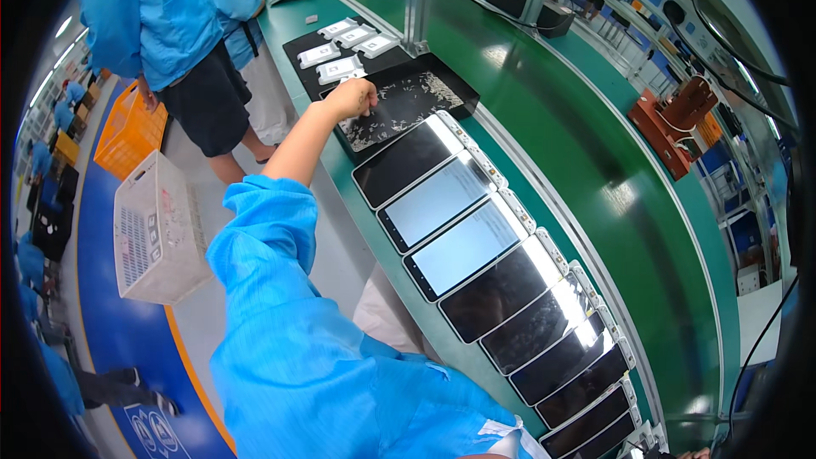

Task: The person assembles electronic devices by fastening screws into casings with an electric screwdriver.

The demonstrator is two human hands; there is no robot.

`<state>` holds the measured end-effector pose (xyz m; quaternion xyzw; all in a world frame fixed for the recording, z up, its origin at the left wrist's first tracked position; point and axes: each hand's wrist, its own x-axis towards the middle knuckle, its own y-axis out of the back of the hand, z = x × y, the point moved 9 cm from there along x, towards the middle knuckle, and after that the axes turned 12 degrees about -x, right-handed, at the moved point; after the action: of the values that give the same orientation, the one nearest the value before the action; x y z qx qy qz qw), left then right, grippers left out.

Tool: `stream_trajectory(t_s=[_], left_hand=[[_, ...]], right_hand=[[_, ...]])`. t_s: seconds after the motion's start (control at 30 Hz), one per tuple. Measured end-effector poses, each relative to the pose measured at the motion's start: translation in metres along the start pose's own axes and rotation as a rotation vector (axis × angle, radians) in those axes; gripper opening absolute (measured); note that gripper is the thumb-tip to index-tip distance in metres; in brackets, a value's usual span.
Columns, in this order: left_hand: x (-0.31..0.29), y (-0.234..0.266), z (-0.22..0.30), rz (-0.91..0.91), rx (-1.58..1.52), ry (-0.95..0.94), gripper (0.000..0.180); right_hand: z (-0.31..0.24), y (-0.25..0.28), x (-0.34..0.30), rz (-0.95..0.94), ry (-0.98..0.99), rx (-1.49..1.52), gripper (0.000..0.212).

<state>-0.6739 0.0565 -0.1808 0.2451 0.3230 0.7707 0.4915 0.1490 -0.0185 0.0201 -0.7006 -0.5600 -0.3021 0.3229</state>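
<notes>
Small pale pieces [438, 89] lay strewn in a shallow black tray [404, 106], right under the fingers and thickest beyond them, in the far corner; its raised rim probably served to stop such tiny parts scattering. The left hand [350, 100] dipped in palm down, fingers curled and tips drawn together, though whether they pinched a piece I could not tell. The right hand could not be made out.

Just above the fingers, white holders [340, 68] sat spaced out on a black mat [299, 44], perhaps to keep each within easy pick. Below and right of them, tablets [408, 161] ran down the green bench [289, 21] in a close row, faces up, two of them lit, presumably so every screen could be seen. Farther right of the fingers curved the green conveyor [544, 102]; well left stood a pale crate [161, 229].
</notes>
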Motion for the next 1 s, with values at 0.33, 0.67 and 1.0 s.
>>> stream_trajectory(t_s=[0.33, 0.67, 1.0], left_hand=[[0.043, -0.036, -0.019, -0.113, -0.146, -0.149, 0.009], [0.042, 0.004, -0.021, 0.140, 0.554, -0.490, 0.007], [-0.233, -0.259, 0.403, -0.941, -1.264, -0.093, 0.015]], right_hand=[[-0.014, 0.052, -0.037, 0.030, -0.105, 0.092, 0.029], [-0.006, 0.036, -0.019, -0.060, -0.055, 0.170, 0.036], [0.001, 0.050, -0.037, -0.018, 0.110, 0.303, 0.041]])
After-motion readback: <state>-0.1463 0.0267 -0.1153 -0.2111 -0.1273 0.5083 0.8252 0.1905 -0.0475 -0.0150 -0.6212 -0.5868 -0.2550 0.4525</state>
